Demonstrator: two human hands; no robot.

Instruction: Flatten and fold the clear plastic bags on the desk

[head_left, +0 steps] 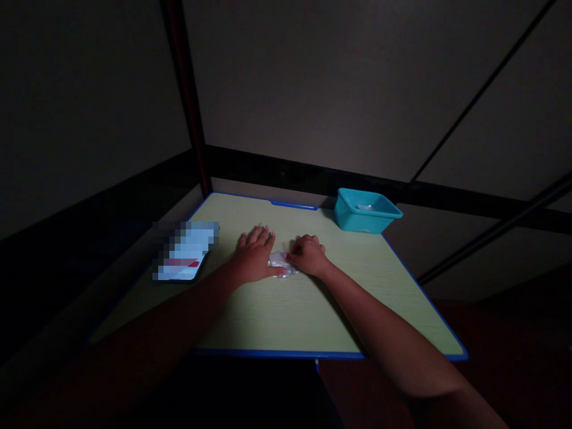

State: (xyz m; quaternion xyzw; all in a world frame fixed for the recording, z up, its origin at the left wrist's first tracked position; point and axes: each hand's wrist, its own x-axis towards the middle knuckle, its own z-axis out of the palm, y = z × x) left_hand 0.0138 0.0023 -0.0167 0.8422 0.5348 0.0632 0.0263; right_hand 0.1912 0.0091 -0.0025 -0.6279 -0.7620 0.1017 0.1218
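Note:
A small clear plastic bag (282, 263) lies flat near the middle of the pale green table (286, 322). Along its left side my left hand (255, 259) rests palm down with fingers spread, the thumb touching the bag's lower left part. My right hand (309, 254) is at the bag's right edge, fingers curled, with thumb and fingertips pinched on the plastic. What the bag holds, if anything, is too dim to make out.
A turquoise plastic basket (365, 224) with something pale inside stands at the table's back right corner. On the left lies a lit phone or tablet (190, 253), partly blurred out. The table has a blue edge, and walls rise behind it.

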